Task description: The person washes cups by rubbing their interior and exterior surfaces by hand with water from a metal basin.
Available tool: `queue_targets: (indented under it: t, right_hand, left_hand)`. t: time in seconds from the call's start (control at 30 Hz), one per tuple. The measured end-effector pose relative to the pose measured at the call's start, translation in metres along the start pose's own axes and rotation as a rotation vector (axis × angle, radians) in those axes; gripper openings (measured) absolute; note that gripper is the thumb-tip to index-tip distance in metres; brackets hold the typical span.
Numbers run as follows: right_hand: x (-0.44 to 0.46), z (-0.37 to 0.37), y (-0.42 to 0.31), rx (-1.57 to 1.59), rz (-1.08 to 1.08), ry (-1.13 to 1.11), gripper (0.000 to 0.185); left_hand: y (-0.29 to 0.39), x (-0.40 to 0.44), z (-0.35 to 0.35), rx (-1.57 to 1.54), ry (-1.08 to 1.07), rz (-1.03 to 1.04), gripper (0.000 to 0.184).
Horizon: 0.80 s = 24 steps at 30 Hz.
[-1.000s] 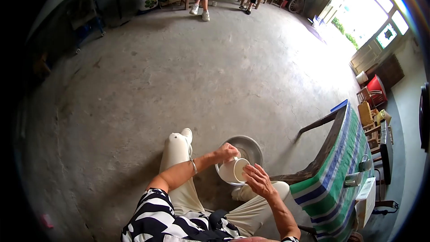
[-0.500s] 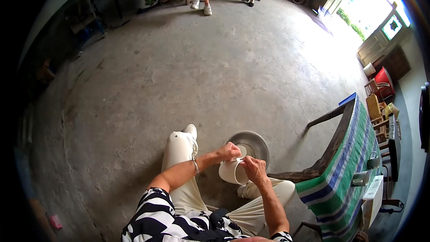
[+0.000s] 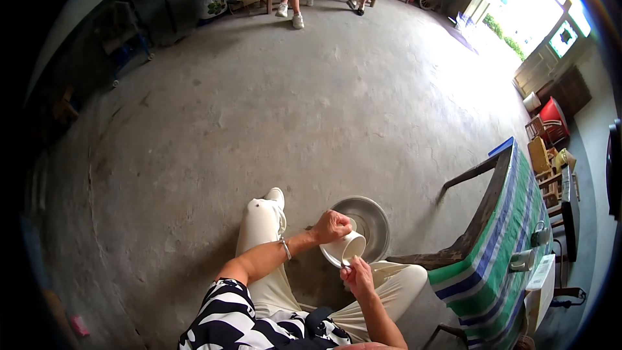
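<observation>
No readable text or labels anywhere.

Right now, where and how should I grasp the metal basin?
By the far rim, I'd say, from the open floor beyond: the metal basin is round and wide-mouthed, with that edge uncovered. The white mug, left hand and right hand crowd its left and near sides.
</observation>
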State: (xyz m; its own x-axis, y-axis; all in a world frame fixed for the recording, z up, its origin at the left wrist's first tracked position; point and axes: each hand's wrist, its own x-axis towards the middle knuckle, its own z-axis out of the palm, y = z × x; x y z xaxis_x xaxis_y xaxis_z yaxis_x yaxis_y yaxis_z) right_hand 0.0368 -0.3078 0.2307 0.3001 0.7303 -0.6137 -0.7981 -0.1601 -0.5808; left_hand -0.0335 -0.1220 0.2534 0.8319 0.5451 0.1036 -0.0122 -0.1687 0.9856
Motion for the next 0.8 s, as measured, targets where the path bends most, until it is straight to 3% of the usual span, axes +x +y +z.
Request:
queue_targets:
  t: [0.07,0.13,0.2,0.27,0.33,0.4,0.47,0.53,0.6,0.67,0.77,0.8]
  right_hand:
    - [-0.011,0.003,0.000,0.183,0.121,0.022,0.022]
    - [-0.029,0.010,-0.005,0.242,0.214,-0.248,0.021]
    - [-0.036,0.021,-0.012,-0.142,-0.192,-0.191,0.024]
    - [-0.021,0.025,-0.013,-0.565,-0.651,0.110,0.029]
    - [-0.002,0.034,-0.021,-0.732,-0.792,0.154,0.031]
    - [0.012,0.040,-0.020,-0.826,-0.600,0.164,0.038]
    - [0.022,0.058,-0.008,-1.125,-0.779,0.331,0.040]
    - [0.018,0.070,-0.009,-1.245,-0.670,0.350,0.039]
    - [0.028,0.062,-0.002,-1.386,-0.839,0.361,0.036]
    - [0.028,0.050,-0.001,-1.427,-0.926,0.330,0.032]
    - [0.019,0.028,-0.012,-1.539,-1.208,-0.102,0.026]
    - [0.015,0.023,-0.020,-1.541,-1.205,-0.112,0.026]
  left_hand:
    - [0.001,0.002,0.000,0.013,0.021,-0.008,0.027]
    - [-0.001,0.000,0.002,0.111,0.073,0.089,0.027]
    - [-0.001,0.001,0.001,0.113,0.078,0.056,0.026]
    - [-0.002,0.000,0.003,0.080,0.097,-0.033,0.021]
    - [-0.001,-0.005,0.009,0.042,0.113,-0.055,0.023]
    - [-0.014,-0.004,0.013,0.044,0.160,-0.106,0.025]
    - [-0.028,0.001,0.013,0.048,0.209,-0.137,0.025]
    - [-0.029,0.000,0.011,0.046,0.258,-0.179,0.026]
    - [-0.027,0.001,0.006,0.005,0.272,-0.199,0.027]
    - [-0.024,0.001,0.002,-0.030,0.288,-0.198,0.028]
    - [-0.024,0.001,-0.008,-0.194,0.109,-0.221,0.031]
    - [-0.024,0.002,-0.011,-0.196,0.118,-0.224,0.031]
